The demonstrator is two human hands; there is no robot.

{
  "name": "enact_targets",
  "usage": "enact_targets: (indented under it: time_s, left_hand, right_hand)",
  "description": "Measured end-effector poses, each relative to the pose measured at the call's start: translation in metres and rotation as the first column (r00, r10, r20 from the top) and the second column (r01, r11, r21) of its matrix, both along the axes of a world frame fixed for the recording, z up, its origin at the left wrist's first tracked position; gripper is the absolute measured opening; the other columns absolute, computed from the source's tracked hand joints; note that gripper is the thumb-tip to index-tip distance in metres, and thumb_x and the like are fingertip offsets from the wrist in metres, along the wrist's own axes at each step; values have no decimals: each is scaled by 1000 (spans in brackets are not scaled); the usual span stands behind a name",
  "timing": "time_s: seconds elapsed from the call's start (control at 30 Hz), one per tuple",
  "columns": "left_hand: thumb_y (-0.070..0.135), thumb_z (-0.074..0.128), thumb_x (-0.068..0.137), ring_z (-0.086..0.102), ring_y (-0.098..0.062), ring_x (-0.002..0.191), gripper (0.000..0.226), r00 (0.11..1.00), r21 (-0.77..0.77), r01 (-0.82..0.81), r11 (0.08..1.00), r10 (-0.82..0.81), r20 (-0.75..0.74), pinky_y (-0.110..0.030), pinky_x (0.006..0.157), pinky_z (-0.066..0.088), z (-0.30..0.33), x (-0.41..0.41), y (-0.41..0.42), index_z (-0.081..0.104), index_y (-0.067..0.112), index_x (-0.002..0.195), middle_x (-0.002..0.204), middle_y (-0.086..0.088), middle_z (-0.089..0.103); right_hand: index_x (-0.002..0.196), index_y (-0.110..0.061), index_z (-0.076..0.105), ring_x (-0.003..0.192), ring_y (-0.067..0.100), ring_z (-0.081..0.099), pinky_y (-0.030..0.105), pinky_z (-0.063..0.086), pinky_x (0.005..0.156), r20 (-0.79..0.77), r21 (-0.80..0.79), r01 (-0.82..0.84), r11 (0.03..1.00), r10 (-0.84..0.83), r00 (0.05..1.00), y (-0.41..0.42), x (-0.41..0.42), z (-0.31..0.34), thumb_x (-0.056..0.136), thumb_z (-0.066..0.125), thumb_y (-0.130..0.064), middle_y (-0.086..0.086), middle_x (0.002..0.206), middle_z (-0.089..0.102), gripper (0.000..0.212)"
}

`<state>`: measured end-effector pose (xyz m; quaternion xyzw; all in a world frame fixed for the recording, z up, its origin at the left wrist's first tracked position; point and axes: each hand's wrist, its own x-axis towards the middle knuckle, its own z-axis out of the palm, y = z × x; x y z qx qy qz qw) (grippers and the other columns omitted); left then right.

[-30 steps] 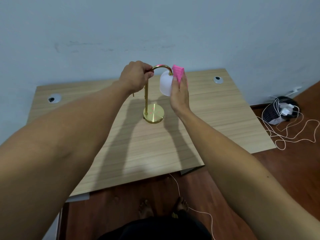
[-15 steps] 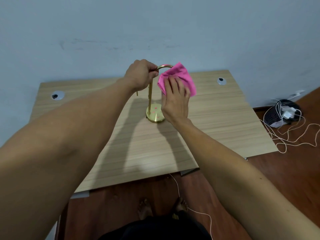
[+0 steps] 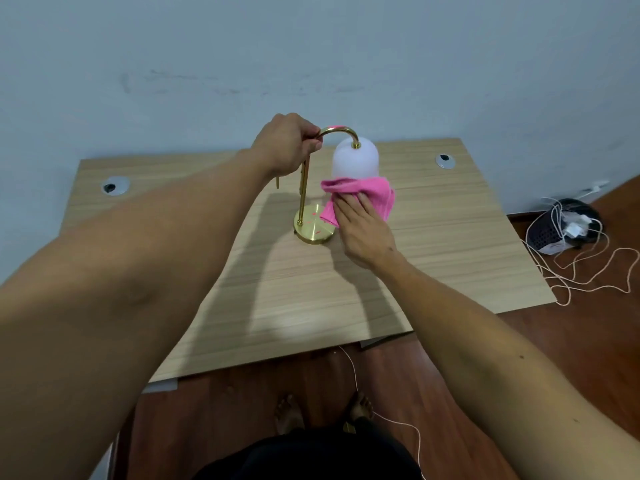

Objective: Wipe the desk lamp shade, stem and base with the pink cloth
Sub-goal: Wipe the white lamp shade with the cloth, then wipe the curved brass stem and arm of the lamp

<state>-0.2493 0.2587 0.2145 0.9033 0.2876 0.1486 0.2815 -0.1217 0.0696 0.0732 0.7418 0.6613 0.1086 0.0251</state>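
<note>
A desk lamp stands on the wooden desk [image 3: 311,299]. It has a white frosted shade [image 3: 354,160], a curved gold stem [image 3: 304,188] and a round gold base [image 3: 314,228]. My left hand [image 3: 285,142] is closed around the top of the stem, beside the bend. My right hand [image 3: 363,230] presses the pink cloth [image 3: 363,195] against the lower rim of the shade, fingers flat on the fabric. The cloth hides the bottom edge of the shade and hangs toward the base.
Two round cable grommets [image 3: 116,186] [image 3: 445,160] sit near the desk's back corners. A blue wall rises behind the desk. On the floor at right lie a dark basket [image 3: 561,226] and tangled white cords [image 3: 588,275]. My bare feet [image 3: 323,410] stand at the desk's front edge.
My right hand slid the pink cloth down from the top of the shade to its lower rim, uncovering the white dome. My left hand kept its hold on the stem.
</note>
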Motion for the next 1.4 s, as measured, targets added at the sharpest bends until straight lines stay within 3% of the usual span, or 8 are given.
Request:
enact_targets:
  time_s: [0.1,0.3,0.47,0.6,0.8,1.0,1.23,1.4]
  left_hand:
    - [30,60,93,53,-23,68,18,1000,-15,-9,1000,9,1,-41,75,53,0,0,-1,74,20,90,71,-5,64]
    - [29,59,93,56,-27,71,19,1000,-16,-22,1000,22,4,-42,78,53,1,1,-2,75,19,92,72,-6,64]
    - [28,60,94,55,-24,69,18,999,-22,-33,999,33,-6,-42,77,53,1,1,-1,75,19,92,70,-4,63]
    - [30,62,94,62,-28,74,17,999,-16,-38,999,38,-32,-42,79,54,6,0,-2,76,19,93,73,-4,68]
    - [34,76,86,73,-21,90,19,998,-175,-67,982,63,-33,-43,91,59,10,0,7,78,25,102,95,1,77]
    - [37,99,55,51,-23,131,117,978,-416,-183,891,208,15,-42,109,46,-13,-39,17,34,28,153,149,-5,46]
    - [20,91,73,57,-14,79,49,953,-643,-219,734,302,20,-27,74,48,-69,-56,12,68,8,115,89,0,58]
    - [15,74,90,58,-20,73,12,924,-633,-247,734,376,75,-28,62,46,-78,-48,10,74,6,99,78,-9,62]
  right_hand:
    - [133,-3,62,133,30,58,51,50,110,-479,75,165,983,-109,871,-25,-2,-2,96,47,-12,17,142,60,41]
    - [105,-4,72,90,35,75,44,62,81,-971,-212,877,431,-192,-141,-18,28,37,105,40,-24,15,96,76,38]
    - [132,-12,60,48,14,67,28,57,49,-991,131,806,578,78,105,16,1,87,112,37,-35,12,97,75,38]
    - [165,-34,20,105,8,67,29,61,50,-900,363,544,756,134,415,29,-18,60,111,34,-40,-5,175,13,56]
    - [134,-14,59,84,33,73,45,60,74,-993,49,828,558,-61,100,17,-28,59,105,29,-64,24,112,70,65]
    - [108,-7,65,100,24,60,31,43,82,-989,140,906,400,102,108,32,-10,122,113,34,-33,5,103,66,41]
    - [103,-23,66,104,24,61,43,47,103,-974,189,718,670,38,222,70,-28,137,109,34,-46,-1,98,66,39]
    - [147,-12,53,153,28,32,53,18,127,-748,284,438,853,-89,658,76,-46,125,108,39,-41,6,157,48,50]
